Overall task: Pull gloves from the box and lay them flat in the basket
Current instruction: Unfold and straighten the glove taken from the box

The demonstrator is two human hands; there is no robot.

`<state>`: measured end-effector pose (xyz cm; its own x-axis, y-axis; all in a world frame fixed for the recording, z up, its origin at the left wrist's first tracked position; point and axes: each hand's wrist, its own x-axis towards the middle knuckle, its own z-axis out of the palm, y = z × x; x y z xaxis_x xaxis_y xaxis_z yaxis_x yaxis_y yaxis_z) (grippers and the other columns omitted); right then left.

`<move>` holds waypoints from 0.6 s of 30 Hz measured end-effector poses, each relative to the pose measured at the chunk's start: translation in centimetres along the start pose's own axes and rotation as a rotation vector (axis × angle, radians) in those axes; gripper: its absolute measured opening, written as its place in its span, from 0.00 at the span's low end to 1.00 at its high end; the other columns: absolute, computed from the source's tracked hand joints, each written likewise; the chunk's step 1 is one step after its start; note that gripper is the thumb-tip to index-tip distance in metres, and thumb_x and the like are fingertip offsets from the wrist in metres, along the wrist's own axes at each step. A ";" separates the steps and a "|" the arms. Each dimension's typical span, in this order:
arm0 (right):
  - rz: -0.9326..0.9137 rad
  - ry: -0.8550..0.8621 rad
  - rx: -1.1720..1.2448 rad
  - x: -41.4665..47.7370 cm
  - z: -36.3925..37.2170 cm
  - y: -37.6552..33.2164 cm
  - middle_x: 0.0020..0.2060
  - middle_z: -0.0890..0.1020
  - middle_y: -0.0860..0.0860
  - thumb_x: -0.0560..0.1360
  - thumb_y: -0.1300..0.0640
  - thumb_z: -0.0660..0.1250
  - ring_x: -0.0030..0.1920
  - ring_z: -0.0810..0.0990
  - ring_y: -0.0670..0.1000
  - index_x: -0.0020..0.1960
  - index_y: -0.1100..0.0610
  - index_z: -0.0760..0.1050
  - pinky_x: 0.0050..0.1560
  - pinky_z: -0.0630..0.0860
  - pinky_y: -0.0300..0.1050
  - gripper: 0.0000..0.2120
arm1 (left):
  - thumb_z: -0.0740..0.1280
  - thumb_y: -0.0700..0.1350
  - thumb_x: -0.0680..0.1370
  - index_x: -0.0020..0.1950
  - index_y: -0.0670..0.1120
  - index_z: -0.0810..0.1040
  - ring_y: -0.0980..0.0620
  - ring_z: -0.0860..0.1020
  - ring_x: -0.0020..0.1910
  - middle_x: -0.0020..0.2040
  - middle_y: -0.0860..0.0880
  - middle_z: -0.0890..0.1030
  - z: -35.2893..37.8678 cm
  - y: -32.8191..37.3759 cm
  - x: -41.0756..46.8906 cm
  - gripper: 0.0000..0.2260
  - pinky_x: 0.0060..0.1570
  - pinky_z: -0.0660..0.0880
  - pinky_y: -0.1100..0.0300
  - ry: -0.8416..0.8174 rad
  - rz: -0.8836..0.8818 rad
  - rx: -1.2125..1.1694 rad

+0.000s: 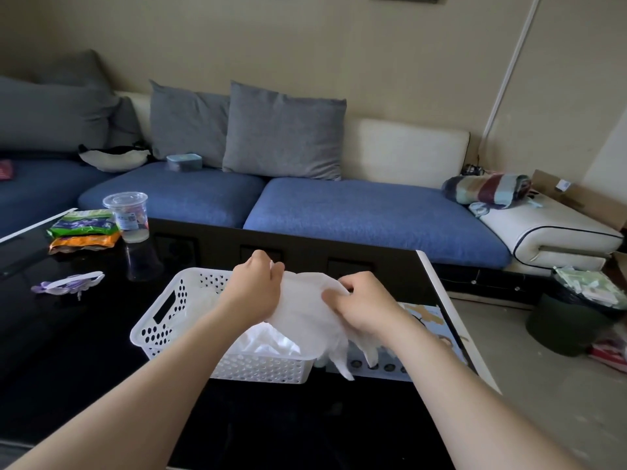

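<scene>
A thin white translucent glove (307,313) is stretched between both hands above the right end of a white perforated basket (163,320). My left hand (256,290) pinches its far left edge. My right hand (359,305) grips its right edge. The glove's fingers hang down over the basket's near right corner. More clear gloves (261,344) lie crumpled inside the basket. The glove box (427,320) lies just right of the basket, mostly hidden behind my right forearm and the glove.
The basket sits on a glossy black table (84,351) with a white right edge. At the far left stand a plastic cup (130,215), snack packets (84,228) and a purple wrapper (68,283). A blue sofa lies beyond; a bin (573,320) stands on the floor at right.
</scene>
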<state>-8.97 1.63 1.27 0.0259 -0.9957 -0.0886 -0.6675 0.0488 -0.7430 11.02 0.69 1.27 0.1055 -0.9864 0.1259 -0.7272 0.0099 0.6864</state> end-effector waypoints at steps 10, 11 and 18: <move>-0.042 -0.032 0.194 1.1 2.5 -2.0 0.45 0.89 0.53 0.75 0.50 0.78 0.43 0.88 0.50 0.50 0.53 0.86 0.43 0.85 0.47 0.07 | 0.56 0.50 0.88 0.55 0.40 0.66 0.47 0.73 0.33 0.37 0.45 0.74 -2.5 -4.0 0.6 0.12 0.29 0.64 0.57 0.005 -0.031 0.092; -0.050 -0.021 0.194 1.4 2.8 -2.0 0.45 0.88 0.56 0.75 0.51 0.77 0.43 0.89 0.54 0.50 0.56 0.85 0.46 0.85 0.52 0.09 | 0.56 0.50 0.88 0.55 0.41 0.64 0.46 0.73 0.34 0.37 0.46 0.73 -2.8 -4.4 0.6 0.12 0.33 0.66 0.57 0.017 -0.030 0.129; -0.102 -0.005 0.046 2.6 5.3 -3.1 0.36 0.84 0.55 0.78 0.51 0.72 0.33 0.79 0.51 0.46 0.62 0.82 0.34 0.73 0.44 0.14 | 0.53 0.53 0.88 0.54 0.43 0.61 0.43 0.76 0.40 0.39 0.47 0.74 -4.7 -7.5 1.1 0.13 0.40 0.70 0.50 0.052 -0.054 0.229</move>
<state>-2.86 -0.71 -0.16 0.0958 -0.9953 -0.0148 -0.6260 -0.0487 -0.7783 19.80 0.34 -0.42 0.1785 -0.9747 0.1342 -0.8539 -0.0857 0.5133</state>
